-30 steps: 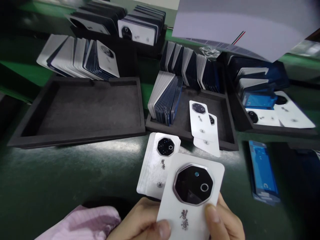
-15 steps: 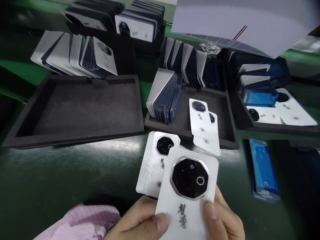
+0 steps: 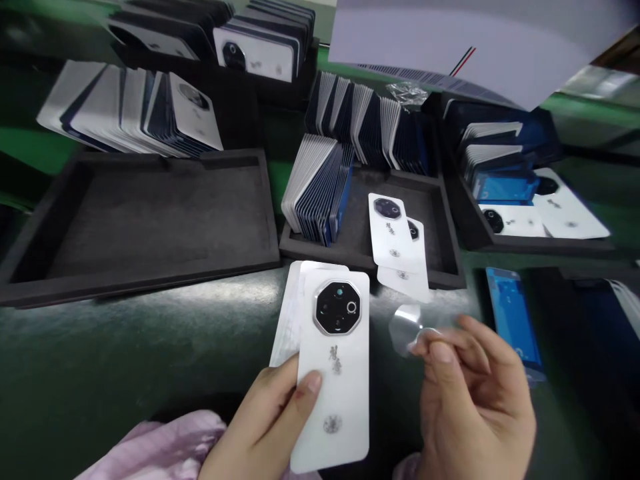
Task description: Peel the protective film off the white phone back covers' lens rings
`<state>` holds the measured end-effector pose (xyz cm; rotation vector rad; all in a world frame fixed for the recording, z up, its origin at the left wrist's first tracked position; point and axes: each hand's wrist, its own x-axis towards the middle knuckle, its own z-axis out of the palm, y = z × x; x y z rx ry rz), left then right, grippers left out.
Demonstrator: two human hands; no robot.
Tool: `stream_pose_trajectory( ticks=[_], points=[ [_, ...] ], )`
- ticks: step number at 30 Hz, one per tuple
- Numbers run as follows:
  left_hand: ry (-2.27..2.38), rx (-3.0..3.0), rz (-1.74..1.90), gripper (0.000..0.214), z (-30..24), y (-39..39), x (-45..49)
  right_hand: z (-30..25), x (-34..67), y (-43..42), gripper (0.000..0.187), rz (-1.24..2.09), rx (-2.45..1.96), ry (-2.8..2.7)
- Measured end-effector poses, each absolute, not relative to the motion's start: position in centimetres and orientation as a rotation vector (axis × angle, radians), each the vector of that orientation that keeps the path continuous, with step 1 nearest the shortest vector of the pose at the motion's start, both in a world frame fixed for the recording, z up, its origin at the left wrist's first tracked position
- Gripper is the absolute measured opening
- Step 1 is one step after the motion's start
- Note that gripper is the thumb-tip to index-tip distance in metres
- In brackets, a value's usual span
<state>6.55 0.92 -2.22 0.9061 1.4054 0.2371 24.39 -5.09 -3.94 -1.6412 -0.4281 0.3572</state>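
Note:
My left hand (image 3: pixel 267 420) grips a white phone back cover (image 3: pixel 335 387) by its lower left edge, thumb on its face. The cover has a black octagonal camera module (image 3: pixel 338 307) near the top. It lies over a small stack of similar white covers (image 3: pixel 290 313) on the dark table. My right hand (image 3: pixel 475 400) is to the right of it, fingers pinched on a thin clear film (image 3: pixel 407 327) that hangs free in the air.
An empty black foam tray (image 3: pixel 140 220) sits at the left. A middle tray (image 3: pixel 440 227) holds rows of upright covers and two flat ones (image 3: pixel 395 233). More trays of covers stand behind and at the right. A blue-filmed part (image 3: pixel 513 317) lies on the table.
The cover moved away from the camera and down onto the stack, held by the left hand alone. My right hand let go of it and now pinches a clear film off to the right.

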Motion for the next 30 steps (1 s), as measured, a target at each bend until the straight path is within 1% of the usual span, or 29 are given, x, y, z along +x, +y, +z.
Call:
stream_pose_trajectory(
  ticks=[2,3,4,8,12,13,17,19,23,30],
  points=[
    [1.306,0.997,0.249,0.028,-2.3,1.2,7.0,-3.8,24.6,-5.2,0.052,0.431,-1.623,-0.459],
    [1.257,1.022,0.257,0.026,-2.3,1.3,7.1,-3.7,24.7,-5.3,0.055,0.463,-1.622,-0.491],
    [1.216,1.038,0.263,0.026,-2.4,1.4,7.3,-3.6,24.7,-5.3,0.054,0.488,-1.627,-0.518],
    [1.178,1.046,0.247,0.025,-2.5,1.5,7.4,-3.7,24.7,-5.4,0.039,0.507,-1.686,-0.587],
    [1.194,1.061,0.232,0.026,-2.7,1.4,7.4,-3.7,24.3,-5.0,0.013,0.494,-1.704,-0.609],
    [1.191,1.059,0.231,0.026,-2.7,1.4,7.4,-3.6,24.1,-4.8,0.009,0.491,-1.696,-0.598],
    [1.199,1.019,0.21,0.027,-2.5,1.5,7.4,-3.2,23.9,-4.4,0.013,0.494,-1.679,-0.539],
    [1.221,0.992,0.212,0.025,-2.4,1.5,7.4,-3.3,24.2,-4.6,0.01,0.515,-1.667,-0.537],
    [1.217,0.999,0.203,0.024,-2.6,1.4,7.3,-3.6,25.1,-5.2,0.007,0.604,-1.621,-0.566],
    [1.191,0.971,0.1,0.027,-2.4,1.0,6.8,-3.4,25.5,-5.4,0.011,0.766,-1.539,-0.703]
  ],
)
